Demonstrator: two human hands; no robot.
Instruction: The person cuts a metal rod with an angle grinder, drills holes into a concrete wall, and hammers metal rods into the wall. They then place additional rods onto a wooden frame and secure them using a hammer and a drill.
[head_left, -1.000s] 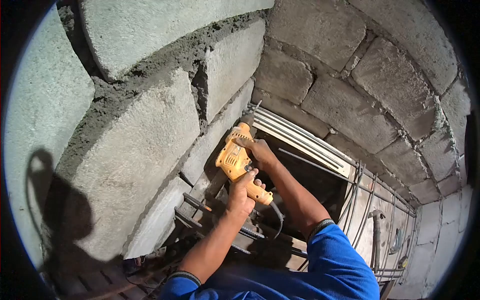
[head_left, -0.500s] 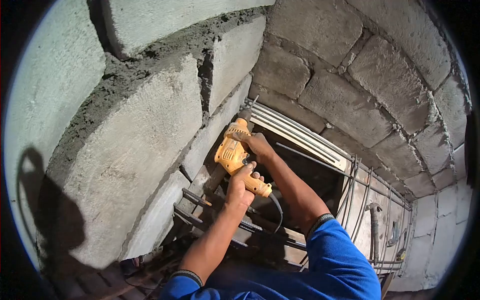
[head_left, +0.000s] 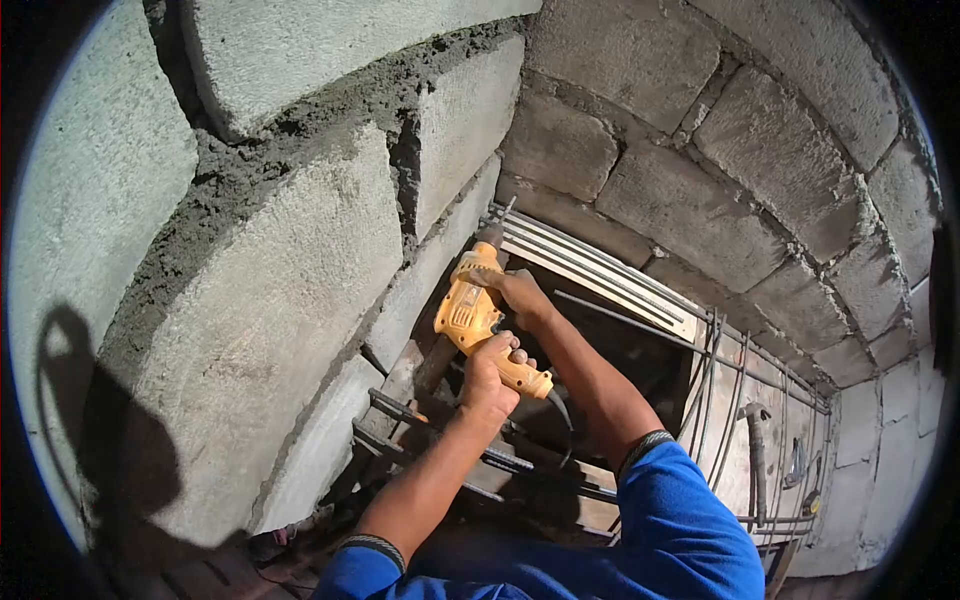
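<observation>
A yellow power drill point(head_left: 464, 315) is held in both hands, its chuck and bit aimed away from me toward the corner where two block walls meet. My left hand point(head_left: 488, 380) is wrapped around the rear handle, fingers near the trigger. Further forward, my right hand point(head_left: 520, 294) grips the drill's body just behind the chuck. The bit point(head_left: 510, 208) reaches over the end of a pale board point(head_left: 610, 268) with steel bars lying along it. From the handle's end a dark cord point(head_left: 566, 420) hangs down.
Rough concrete blocks point(head_left: 270, 320) with grey mortar rise close on the left; another block wall point(head_left: 690, 210) stands ahead and right. Rebar point(head_left: 520, 462) crosses below my forearms. On a wooden board at right lies a hammer point(head_left: 757, 460) among thin steel bars.
The view has shifted slightly, with the drill appearing a little further right and lower. Both hands keep the same grip on it.
</observation>
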